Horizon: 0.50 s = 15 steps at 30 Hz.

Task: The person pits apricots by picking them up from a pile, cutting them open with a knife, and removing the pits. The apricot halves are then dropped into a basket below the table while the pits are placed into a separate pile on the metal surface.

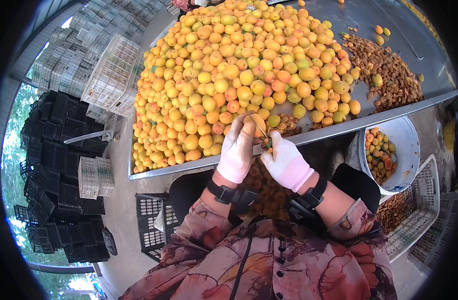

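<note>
My left hand (237, 151), in a white glove, is closed around an apricot (259, 121) above the front edge of the metal table. A thin, dark metal tool (262, 129) lies across the fruit and runs down to the fingertips of my right hand (286, 161). That hand wears a white and pink glove and is closed in a pinch. At its fingertips shows a small reddish and green bit (268, 145), too small to name. Just beyond both hands rises a big heap of yellow-orange apricots (229, 75), with some brown pits (289, 123) beside them.
The metal table's raised rim (339, 130) runs in front of me. More pits (384, 67) lie at the right. A white bucket (411, 150) holds fruit pieces; a light crate (429, 200) holds pits. A black crate (150, 220) stands left, near stacked black crates (59, 165).
</note>
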Tool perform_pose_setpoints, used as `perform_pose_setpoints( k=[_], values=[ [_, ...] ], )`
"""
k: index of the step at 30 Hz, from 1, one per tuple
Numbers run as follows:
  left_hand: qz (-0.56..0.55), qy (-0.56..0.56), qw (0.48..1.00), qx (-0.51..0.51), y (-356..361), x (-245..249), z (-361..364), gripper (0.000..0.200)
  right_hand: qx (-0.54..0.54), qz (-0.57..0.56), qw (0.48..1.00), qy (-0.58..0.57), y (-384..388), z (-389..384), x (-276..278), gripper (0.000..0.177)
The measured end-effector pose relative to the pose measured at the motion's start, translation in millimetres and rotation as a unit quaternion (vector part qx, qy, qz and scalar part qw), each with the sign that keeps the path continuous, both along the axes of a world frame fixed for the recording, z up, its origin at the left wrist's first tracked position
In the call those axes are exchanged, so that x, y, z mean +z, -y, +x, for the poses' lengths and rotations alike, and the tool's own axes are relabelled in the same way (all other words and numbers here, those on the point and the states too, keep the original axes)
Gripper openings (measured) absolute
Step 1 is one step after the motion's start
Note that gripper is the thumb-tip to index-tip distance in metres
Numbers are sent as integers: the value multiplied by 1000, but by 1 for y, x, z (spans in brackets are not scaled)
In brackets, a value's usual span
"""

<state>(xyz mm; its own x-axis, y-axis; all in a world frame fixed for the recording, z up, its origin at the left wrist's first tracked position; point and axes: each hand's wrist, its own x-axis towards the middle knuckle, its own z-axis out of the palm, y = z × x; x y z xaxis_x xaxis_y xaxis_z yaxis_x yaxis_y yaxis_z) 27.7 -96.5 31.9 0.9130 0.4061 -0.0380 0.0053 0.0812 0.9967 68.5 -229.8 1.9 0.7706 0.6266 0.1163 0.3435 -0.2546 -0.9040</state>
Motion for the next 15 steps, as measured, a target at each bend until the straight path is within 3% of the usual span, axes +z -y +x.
perform_pose_setpoints(
  k=[1, 4, 7, 11, 14, 15],
  values=[
    [40, 7, 999, -17, -5, -2, -2, 45, 4, -5, 1000, 2, -1, 1, -1, 26],
    [-62, -3, 998, -6, -9, -7, -2, 46, 10, -21, 1000, 4, -1, 0, 3, 26],
    [-93, 6, 996, 14, -4, -8, 1, 47, 13, -2, 1000, 23, -1, 1, 0, 25],
    [84, -2, 996, -17, -6, -2, -6, 49, 20, -10, 1000, 17, 0, 6, -2, 24],
    [-80, -4, 996, -26, -16, -10, -7, 49, 23, -19, 999, 18, -2, 4, -1, 24],
    [-70, 7, 997, -29, -17, -11, -8, 48, 26, -22, 999, 20, -2, 3, 1, 23]
  ],
)
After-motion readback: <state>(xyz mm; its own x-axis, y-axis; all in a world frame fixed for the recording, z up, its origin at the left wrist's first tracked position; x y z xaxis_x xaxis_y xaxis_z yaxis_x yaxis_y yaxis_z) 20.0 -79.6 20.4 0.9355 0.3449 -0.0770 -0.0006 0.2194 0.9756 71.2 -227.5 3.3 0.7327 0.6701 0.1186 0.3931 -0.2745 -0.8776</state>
